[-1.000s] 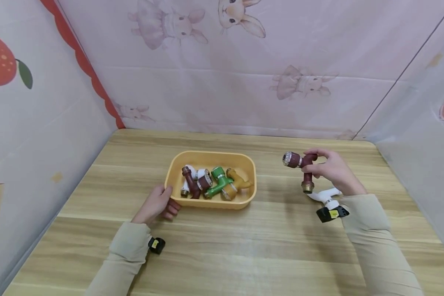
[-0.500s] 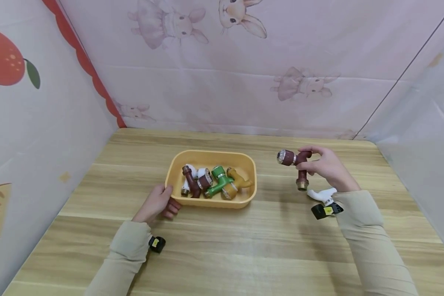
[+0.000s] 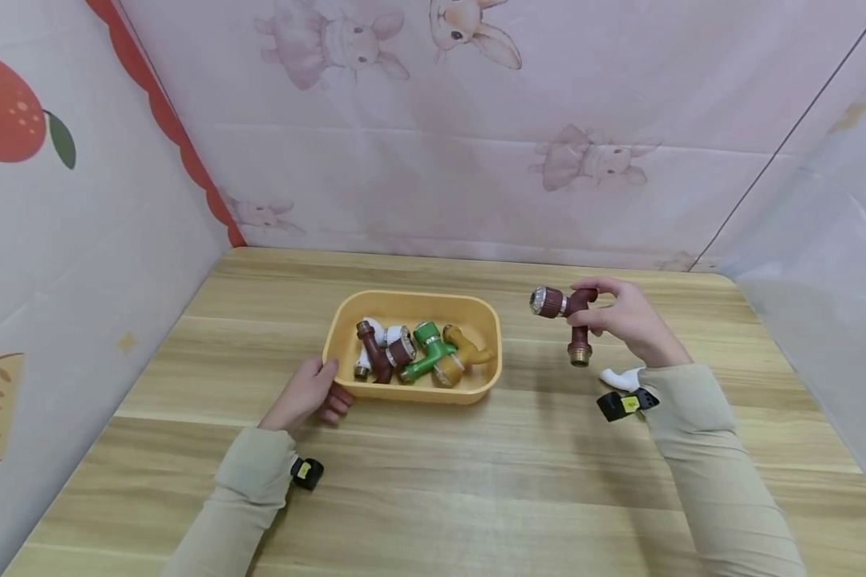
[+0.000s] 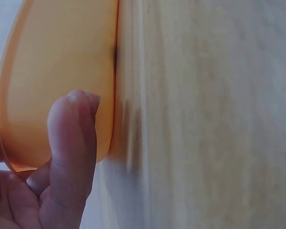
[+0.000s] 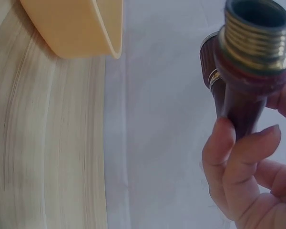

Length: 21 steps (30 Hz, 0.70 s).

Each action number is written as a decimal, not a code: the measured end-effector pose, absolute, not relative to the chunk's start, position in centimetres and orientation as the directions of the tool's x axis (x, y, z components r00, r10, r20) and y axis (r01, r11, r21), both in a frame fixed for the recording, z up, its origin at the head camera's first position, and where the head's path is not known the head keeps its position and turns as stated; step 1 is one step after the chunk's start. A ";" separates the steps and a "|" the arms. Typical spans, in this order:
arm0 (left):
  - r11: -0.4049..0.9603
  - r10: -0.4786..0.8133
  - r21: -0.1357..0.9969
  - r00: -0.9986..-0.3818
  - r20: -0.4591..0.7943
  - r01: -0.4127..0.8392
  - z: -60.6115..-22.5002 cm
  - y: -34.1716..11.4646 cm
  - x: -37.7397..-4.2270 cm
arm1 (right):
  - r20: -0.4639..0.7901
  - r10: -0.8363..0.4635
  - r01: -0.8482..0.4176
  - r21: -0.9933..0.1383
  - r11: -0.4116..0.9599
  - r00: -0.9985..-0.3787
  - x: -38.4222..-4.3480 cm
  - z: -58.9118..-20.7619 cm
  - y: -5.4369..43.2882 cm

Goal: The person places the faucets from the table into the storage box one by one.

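Note:
My right hand (image 3: 626, 322) grips a dark red tap (image 3: 580, 328) by its body, above the table and right of the yellow basin (image 3: 495, 353). In the right wrist view the tap's brass threaded end (image 5: 257, 45) faces the camera. My left hand (image 3: 309, 394) holds the basin's near left corner, thumb over the rim and fingers along the outside wall. Inside the basin lie a second dark red tap (image 3: 377, 361), a green tap (image 3: 423, 365), a yellow tap (image 3: 469, 353) and a white piece (image 3: 397, 333), partly covered.
On the wooden table (image 3: 433, 481), a white tap (image 3: 621, 378) lies below my right wrist, partly hidden by the black wrist camera (image 3: 624, 404). Printed cloth walls (image 3: 418, 192) enclose the table at the back and both sides.
My right hand has moved left, toward the basin, and slightly farther back, carrying the dark red tap. The left hand and the basin have stayed in place.

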<state>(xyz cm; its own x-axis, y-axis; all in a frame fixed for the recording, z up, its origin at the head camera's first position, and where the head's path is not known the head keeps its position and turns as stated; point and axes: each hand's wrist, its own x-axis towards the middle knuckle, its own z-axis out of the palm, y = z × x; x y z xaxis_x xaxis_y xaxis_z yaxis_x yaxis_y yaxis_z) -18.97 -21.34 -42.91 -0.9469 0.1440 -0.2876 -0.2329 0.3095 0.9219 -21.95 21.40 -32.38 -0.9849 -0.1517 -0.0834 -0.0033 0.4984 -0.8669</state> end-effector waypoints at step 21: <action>0.327 0.143 0.911 -0.940 -0.310 -0.251 -42.4 -21.4 -19.2 | -0.097 -0.175 0.007 -0.891 0.453 -0.980 -23.2 -31.8 18.9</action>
<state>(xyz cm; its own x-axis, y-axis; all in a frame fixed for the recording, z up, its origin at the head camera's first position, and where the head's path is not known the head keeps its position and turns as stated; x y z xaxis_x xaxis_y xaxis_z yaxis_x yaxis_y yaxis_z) -19.25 -21.36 -42.41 -0.9398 0.1430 -0.3103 -0.2512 0.3265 0.9112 -23.19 18.88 -31.76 -0.9799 -0.1745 -0.0967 0.0072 0.4533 -0.8913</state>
